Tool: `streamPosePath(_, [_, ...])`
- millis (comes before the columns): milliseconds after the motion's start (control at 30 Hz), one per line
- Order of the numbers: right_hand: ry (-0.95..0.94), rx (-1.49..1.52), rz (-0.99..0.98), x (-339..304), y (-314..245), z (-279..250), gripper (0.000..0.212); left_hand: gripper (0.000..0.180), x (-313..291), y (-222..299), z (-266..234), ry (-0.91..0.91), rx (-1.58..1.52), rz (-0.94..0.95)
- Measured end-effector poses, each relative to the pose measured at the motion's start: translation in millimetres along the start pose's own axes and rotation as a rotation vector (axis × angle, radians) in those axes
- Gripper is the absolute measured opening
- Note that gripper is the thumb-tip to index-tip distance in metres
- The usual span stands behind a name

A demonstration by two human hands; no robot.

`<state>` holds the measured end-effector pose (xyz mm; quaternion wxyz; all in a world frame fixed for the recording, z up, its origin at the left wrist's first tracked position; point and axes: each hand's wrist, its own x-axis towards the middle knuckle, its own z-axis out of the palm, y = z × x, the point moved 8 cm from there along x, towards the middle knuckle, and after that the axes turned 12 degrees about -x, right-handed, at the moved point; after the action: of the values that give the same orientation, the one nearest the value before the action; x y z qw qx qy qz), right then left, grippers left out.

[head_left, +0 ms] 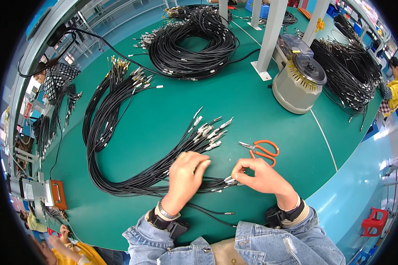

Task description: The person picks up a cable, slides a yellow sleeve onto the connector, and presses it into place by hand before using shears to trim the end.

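Black cable bundle sweeping in one broad curve across the green surface, from the head view, and its near run passes right under my hands! On the right, my right hand has thumb and forefinger pinched together at the pale connector ends; over on the left, my left hand is arched above the strands, thumb close to the fingers, and whether it grips any I cannot tell. Orange-handled scissors lie just beyond my right hand. Now the feel of it: I'd judge each strand light and springy, the whole bunch weighty and apt to fan out, the jackets a touch slick. Best hold? Cup the gathered run, pinch single strands just behind their connectors, and spare those likely delicate tips any bending.
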<state>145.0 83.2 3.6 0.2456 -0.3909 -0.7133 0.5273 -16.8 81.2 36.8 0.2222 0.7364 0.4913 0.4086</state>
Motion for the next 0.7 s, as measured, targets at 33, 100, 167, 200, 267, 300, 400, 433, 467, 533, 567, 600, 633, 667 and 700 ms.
streamPosePath(33, [-0.054,-0.078,-0.039,-1.3,-3.0,0.6,0.01,0.017,1.0,-2.7,-3.1,0.03,0.127,0.028])
streamPosePath(100, [-0.087,-0.104,-0.076,-3.6,-3.5,-1.4,0.01,0.016,1.8,-7.0,-2.6,0.02,0.194,0.028])
streamPosePath(167, [-0.15,-0.152,-0.149,-5.4,-7.1,1.4,0.011,0.014,2.1,-10.8,0.0,-0.005,0.329,0.026])
streamPosePath(200, [-0.152,-0.153,-0.149,-5.6,-8.3,0.7,0.011,0.014,2.3,-12.9,1.1,-0.003,0.329,0.025])
streamPosePath(267, [-0.168,-0.137,-0.098,-5.7,-9.1,-0.3,0.012,0.014,2.6,-15.4,3.2,0.015,0.348,0.044])
streamPosePath(300, [-0.176,-0.129,-0.072,-5.3,-8.8,-0.2,0.012,0.014,1.9,-16.3,3.3,0.025,0.358,0.053])
streamPosePath(400, [-0.112,-0.099,-0.025,-2.7,-8.0,-6.4,0.014,0.014,1.0,-17.8,5.0,0.028,0.354,0.076])
streamPosePath(433, [-0.078,-0.084,-0.001,-1.5,-7.2,-9.5,0.015,0.014,1.3,-16.6,5.0,0.029,0.351,0.088])
streamPosePath(467, [-0.077,-0.085,-0.002,1.0,-8.1,-9.6,0.015,0.014,0.5,-15.7,3.7,0.03,0.35,0.09])
streamPosePath(533, [0.078,-0.115,0.063,9.1,-3.9,-20.3,0.014,0.014,-0.4,-7.0,-4.3,0.054,0.23,0.103])
streamPosePath(567, [0.157,-0.129,0.097,11.3,-1.0,-24.5,0.014,0.014,-0.7,-2.4,-7.5,0.064,0.17,0.109])
streamPosePath(600, [0.16,-0.131,0.097,14.3,1.0,-20.2,0.014,0.014,-2.4,1.7,-9.1,0.063,0.167,0.113])
streamPosePath(633, [0.192,-0.098,0.045,18.1,0.4,-16.1,0.014,0.013,-4.9,0.4,-6.5,0.006,0.118,0.052])
streamPosePath(667, [0.223,-0.065,-0.008,20.7,-0.3,-13.1,0.014,0.013,-7.9,-0.9,-3.3,-0.052,0.07,-0.008])
streamPosePath(700, [0.248,-0.03,-0.062,22.2,-2.9,-11.4,0.015,0.012,-11.4,-3.8,-1.1,-0.108,0.024,-0.073])
